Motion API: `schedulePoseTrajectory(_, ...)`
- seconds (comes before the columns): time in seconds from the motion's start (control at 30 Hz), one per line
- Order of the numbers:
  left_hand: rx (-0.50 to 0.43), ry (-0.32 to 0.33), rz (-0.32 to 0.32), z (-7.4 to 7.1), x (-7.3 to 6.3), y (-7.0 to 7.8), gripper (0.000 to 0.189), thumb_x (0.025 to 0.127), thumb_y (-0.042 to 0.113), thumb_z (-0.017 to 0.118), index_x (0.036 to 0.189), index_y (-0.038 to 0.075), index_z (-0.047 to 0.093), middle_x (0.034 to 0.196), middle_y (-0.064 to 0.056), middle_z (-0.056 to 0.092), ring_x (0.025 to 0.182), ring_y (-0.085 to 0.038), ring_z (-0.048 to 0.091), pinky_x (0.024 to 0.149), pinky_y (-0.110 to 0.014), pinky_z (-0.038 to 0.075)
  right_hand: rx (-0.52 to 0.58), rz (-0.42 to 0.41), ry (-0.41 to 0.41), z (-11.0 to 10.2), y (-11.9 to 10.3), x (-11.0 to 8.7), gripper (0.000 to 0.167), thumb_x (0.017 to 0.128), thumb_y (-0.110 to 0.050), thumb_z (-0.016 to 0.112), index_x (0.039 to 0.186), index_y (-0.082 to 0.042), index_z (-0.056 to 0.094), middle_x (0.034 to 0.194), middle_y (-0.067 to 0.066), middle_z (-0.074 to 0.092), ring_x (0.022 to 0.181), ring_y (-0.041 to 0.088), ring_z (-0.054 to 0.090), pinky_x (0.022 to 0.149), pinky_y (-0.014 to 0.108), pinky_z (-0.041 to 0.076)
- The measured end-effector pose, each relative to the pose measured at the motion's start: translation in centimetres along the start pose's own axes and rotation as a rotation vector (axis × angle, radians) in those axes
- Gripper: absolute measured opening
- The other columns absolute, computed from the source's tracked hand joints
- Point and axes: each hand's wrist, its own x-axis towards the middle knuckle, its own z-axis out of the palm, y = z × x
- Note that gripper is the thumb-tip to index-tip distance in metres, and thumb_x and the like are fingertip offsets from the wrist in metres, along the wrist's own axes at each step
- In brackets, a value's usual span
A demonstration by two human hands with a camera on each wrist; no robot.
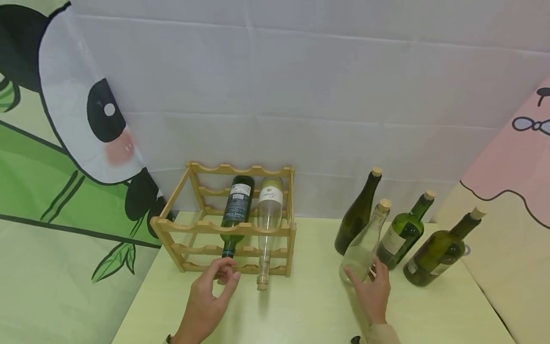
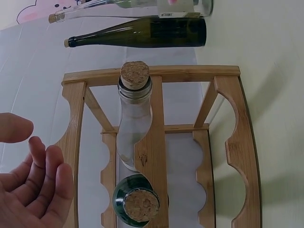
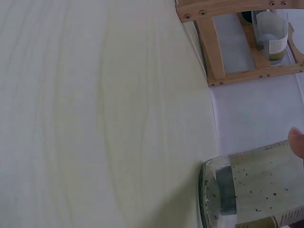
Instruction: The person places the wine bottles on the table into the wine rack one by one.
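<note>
My left hand (image 1: 208, 298) is in front of a wooden wine rack (image 1: 223, 229), near the neck of a dark green wine bottle (image 1: 236, 203). In the left wrist view its thumb and fingers stand apart, beside that bottle's cork (image 2: 141, 205), holding nothing. A clear corked bottle (image 1: 269, 210) lies next to the green one, cork toward me. At the right, my right hand (image 1: 373, 291) grips the lower body of another clear corked bottle (image 1: 361, 251), thumb on one side and fingers on the other. The right wrist view shows the thumb (image 3: 297, 141) against the glass.
Behind and right of the gripped bottle stand a dark slim bottle (image 1: 358, 215), a green bottle (image 1: 401, 236) and an olive bottle (image 1: 442, 253), all corked. Pale table surface (image 1: 315, 286) lies between the rack and the bottles. A white cloth wall (image 1: 318, 119) hangs behind.
</note>
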Motion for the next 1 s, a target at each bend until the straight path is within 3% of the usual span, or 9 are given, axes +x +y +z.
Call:
schedulePoseTrajectory(0.1,0.003,-0.002,-0.010,0.0,0.0,0.0,0.027,0.097,0.001,0.078,0.117,0.014,0.065,0.088,0.018,0.058,0.080,-0.003,0.061,0.075,-0.030,0.059,0.016,-0.029,-0.021,0.1,-0.2,-0.4,0.078,0.076,-0.001,0.097,0.142,0.010,0.057,0.129,0.020,0.057,0.122,0.031,0.057,0.098,0.003,0.041)
schedulePoseTrajectory(0.33,-0.004,-0.005,-0.030,0.0,-0.1,-0.1,0.027,0.097,0.002,0.078,0.117,0.015,0.065,0.088,0.017,0.058,0.079,-0.003,0.060,0.074,-0.033,0.060,0.024,-0.072,-0.074,0.6,-0.6,-1.2,0.073,0.074,-0.001,0.098,0.137,0.004,0.063,0.125,0.008,0.058,0.117,0.002,0.053,0.100,0.005,0.042)
schedulePoseTrajectory(0.43,-0.004,-0.006,-0.029,0.0,-0.1,-0.1,0.027,0.097,0.002,0.079,0.117,0.015,0.065,0.088,0.017,0.059,0.080,-0.003,0.061,0.075,-0.031,0.059,0.036,-0.087,-0.092,0.8,-0.8,-1.3,0.073,0.074,-0.002,0.099,0.137,0.002,0.063,0.126,0.007,0.059,0.116,-0.003,0.052,0.101,0.005,0.042)
schedulePoseTrajectory(0.6,-0.003,-0.009,-0.036,-0.1,0.0,-0.1,0.027,0.097,0.002,0.079,0.116,0.016,0.065,0.088,0.016,0.059,0.079,-0.003,0.061,0.074,-0.031,0.059,0.043,-0.117,-0.111,0.8,-1.2,-1.4,0.071,0.075,-0.003,0.099,0.137,-0.001,0.064,0.125,0.005,0.059,0.117,0.000,0.053,0.103,0.007,0.042)
schedulePoseTrajectory(0.77,-0.002,-0.013,-0.046,-0.2,0.1,0.0,0.027,0.097,0.003,0.079,0.116,0.016,0.065,0.088,0.016,0.059,0.080,-0.003,0.061,0.075,-0.032,0.059,0.015,-0.135,-0.129,0.7,-1.4,-1.4,0.080,0.074,-0.003,0.099,0.144,-0.003,0.061,0.130,0.006,0.059,0.121,-0.001,0.051,0.104,0.007,0.040)
schedulePoseTrajectory(1.0,-0.021,-0.013,-0.030,-0.4,0.4,0.1,0.026,0.098,0.003,0.078,0.117,0.015,0.066,0.088,0.015,0.060,0.079,-0.004,0.062,0.075,-0.031,0.060,0.002,-0.273,-0.133,0.8,-1.8,-1.6,0.088,0.068,0.001,0.101,0.145,0.003,0.059,0.133,0.020,0.059,0.128,0.008,0.053,0.109,0.006,0.036)
